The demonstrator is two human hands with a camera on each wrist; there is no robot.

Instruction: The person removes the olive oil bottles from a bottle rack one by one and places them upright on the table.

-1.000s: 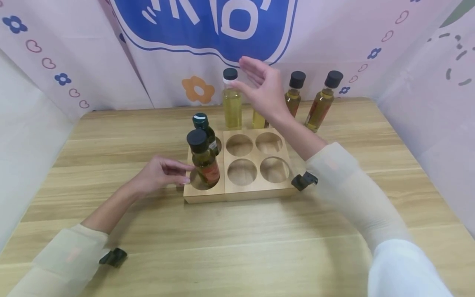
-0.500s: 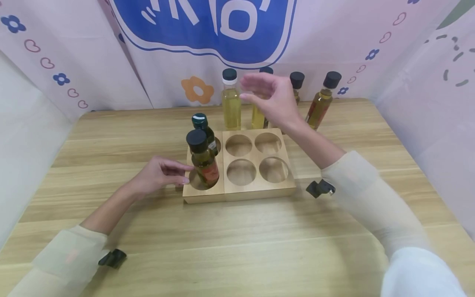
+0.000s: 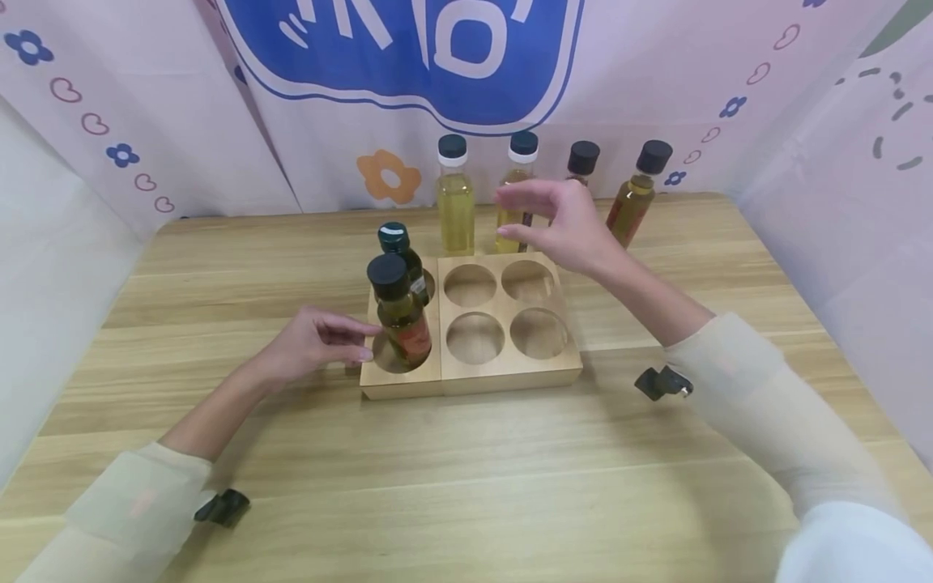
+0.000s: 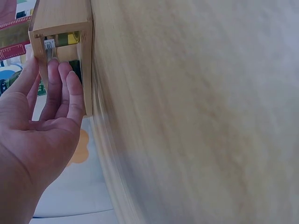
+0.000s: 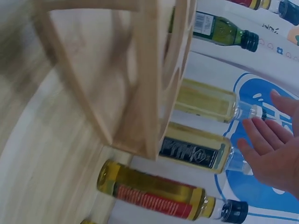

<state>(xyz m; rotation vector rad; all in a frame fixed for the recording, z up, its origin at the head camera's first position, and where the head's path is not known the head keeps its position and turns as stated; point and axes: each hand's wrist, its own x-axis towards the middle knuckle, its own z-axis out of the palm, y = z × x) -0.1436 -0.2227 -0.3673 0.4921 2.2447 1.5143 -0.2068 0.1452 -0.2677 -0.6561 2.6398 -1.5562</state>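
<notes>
My left hand [image 3: 309,348] holds the left end of a wooden bottle rack [image 3: 510,378]; in the left wrist view its thumb lies at the top panel's edge, the other fingers at the open side. In the rack's front-left hole leans an oil bottle with a red label [image 3: 411,338]. Behind it stands a dark green oil bottle [image 3: 417,271]. My right hand [image 3: 568,223], fingers spread from the thumb, is just in front of a pale yellow oil bottle [image 3: 508,231], which it partly hides. Another pale oil bottle [image 3: 457,214] stands left of it.
Behind the rack's right end, two darker oil bottles stand, the outer one with a red label [image 3: 630,209] and the inner one mostly behind my right hand. Several round holes show in the rack. A printed cloth [image 3: 328,146] hangs at the wooden table's [image 3: 452,486] back edge.
My right hand has moved right and down, from beside the left pale bottle to in front of the second one, whose cap now shows. My left hand and the rack have stayed put.
</notes>
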